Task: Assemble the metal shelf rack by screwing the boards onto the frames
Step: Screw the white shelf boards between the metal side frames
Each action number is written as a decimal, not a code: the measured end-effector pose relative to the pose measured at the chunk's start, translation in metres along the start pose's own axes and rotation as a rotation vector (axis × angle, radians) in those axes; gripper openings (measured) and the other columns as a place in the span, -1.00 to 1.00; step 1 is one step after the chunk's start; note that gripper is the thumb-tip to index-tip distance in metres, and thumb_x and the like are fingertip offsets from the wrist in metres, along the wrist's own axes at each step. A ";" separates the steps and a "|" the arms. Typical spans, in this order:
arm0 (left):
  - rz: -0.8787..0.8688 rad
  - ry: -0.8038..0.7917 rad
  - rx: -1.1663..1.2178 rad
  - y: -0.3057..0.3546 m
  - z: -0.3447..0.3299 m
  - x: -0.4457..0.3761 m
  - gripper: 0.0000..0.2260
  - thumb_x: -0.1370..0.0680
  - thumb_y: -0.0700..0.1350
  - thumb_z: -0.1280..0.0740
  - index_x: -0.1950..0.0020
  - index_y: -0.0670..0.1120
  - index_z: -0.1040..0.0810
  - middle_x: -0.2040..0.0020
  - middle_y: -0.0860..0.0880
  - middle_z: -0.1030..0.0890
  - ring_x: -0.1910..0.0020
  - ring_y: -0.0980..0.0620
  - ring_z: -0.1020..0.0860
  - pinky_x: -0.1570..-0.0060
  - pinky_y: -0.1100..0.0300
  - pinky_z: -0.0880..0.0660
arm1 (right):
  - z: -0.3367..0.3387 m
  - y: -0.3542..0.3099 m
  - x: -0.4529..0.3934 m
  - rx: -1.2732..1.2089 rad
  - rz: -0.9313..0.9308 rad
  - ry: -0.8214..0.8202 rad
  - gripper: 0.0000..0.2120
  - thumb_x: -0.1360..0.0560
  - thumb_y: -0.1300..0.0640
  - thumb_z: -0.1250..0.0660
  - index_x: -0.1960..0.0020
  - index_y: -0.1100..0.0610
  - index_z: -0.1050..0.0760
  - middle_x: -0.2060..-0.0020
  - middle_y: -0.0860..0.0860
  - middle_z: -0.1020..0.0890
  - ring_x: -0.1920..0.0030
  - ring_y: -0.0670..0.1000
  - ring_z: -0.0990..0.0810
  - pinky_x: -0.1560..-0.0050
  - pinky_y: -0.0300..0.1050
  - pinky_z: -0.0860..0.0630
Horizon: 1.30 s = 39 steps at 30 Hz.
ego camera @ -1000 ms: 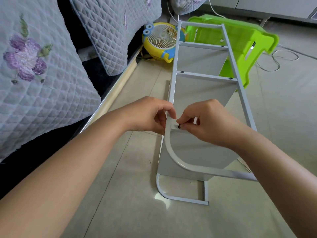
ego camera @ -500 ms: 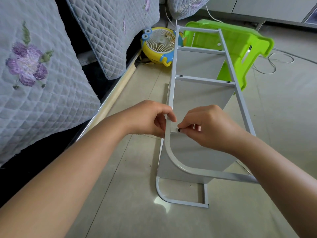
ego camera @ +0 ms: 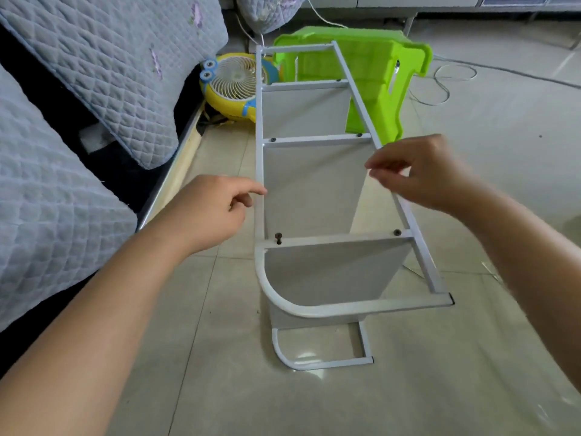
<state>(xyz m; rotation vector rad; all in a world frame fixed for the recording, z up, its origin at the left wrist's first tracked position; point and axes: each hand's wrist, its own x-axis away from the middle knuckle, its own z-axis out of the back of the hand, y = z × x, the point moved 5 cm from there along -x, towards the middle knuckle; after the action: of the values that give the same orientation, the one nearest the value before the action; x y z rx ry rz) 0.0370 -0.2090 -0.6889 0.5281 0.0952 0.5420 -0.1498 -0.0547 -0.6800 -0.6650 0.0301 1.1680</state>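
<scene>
The white metal shelf rack (ego camera: pixel 345 305) lies on its side on the tiled floor, with grey boards (ego camera: pixel 330 272) standing between its two frames. A dark screw (ego camera: pixel 278 238) sticks up, partly driven, at the left end of the nearest crossbar. Another screw (ego camera: pixel 397 232) sits flush at the right end. My left hand (ego camera: pixel 210 215) hovers beside the left rail above the raised screw, fingers loosely apart and holding nothing. My right hand (ego camera: pixel 421 171) is over the right rail, fingertips slightly apart, with nothing visible in it.
A green plastic stool (ego camera: pixel 374 80) lies behind the rack's far end, and a yellow toy fan (ego camera: pixel 235 84) is to its left. Quilted grey bedding (ego camera: pixel 63 184) and a bed edge run along the left. A white cable (ego camera: pixel 446 80) loops on the floor at the back right.
Both hands have let go of the left screw and drawn apart. The left hand has moved up along the left rail and the right hand across to the right rail. The view has tilted.
</scene>
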 end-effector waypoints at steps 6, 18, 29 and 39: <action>-0.103 -0.018 -0.267 0.074 -0.033 -0.022 -0.67 -0.60 -0.01 -0.11 -0.27 -0.11 -0.47 -0.31 -0.10 -0.42 -0.28 -0.10 -0.38 -0.21 0.08 -0.36 | -0.016 0.168 0.080 0.149 -0.829 -0.061 -0.80 -0.48 0.23 -0.24 0.02 0.31 -0.58 0.06 0.28 -0.63 0.03 0.22 -0.57 0.07 -0.10 -0.47; -0.277 -0.394 -0.322 0.108 -0.102 -0.019 -0.47 -0.63 0.08 0.09 -0.53 -0.04 0.20 -0.54 0.03 0.22 -0.50 0.13 0.22 -0.48 0.15 0.15 | -0.132 0.209 0.204 0.248 -1.062 -0.626 -0.53 -0.50 0.09 -0.24 -0.37 0.17 -0.26 -0.37 0.15 -0.25 -0.38 0.17 -0.22 -0.33 0.08 -0.30; -0.308 -0.375 -0.319 0.105 -0.108 -0.021 -0.47 -0.63 0.08 0.12 -0.52 -0.05 0.22 -0.53 0.05 0.21 -0.49 0.16 0.23 -0.45 0.21 0.18 | -0.141 0.197 0.206 0.346 -1.060 -0.581 -0.68 -0.54 0.26 -0.14 -0.26 0.31 -0.44 -0.23 0.20 -0.48 -0.23 0.16 -0.46 -0.22 -0.11 -0.38; -0.311 -0.364 -0.322 0.107 -0.105 -0.021 -0.49 -0.64 0.05 0.11 -0.53 -0.08 0.21 -0.53 0.02 0.22 -0.50 0.12 0.23 -0.44 0.19 0.20 | -0.032 0.173 0.086 -0.376 -1.099 0.499 -0.70 -0.44 0.37 -0.11 -0.05 0.25 -0.54 0.43 0.02 -0.49 0.65 -0.23 -0.49 0.45 -0.37 -0.48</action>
<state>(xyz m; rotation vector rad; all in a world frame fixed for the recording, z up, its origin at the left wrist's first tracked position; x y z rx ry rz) -0.0546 -0.0943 -0.7264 0.2823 -0.2505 0.1455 -0.2522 0.0406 -0.8173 -1.0934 -0.1255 -0.0736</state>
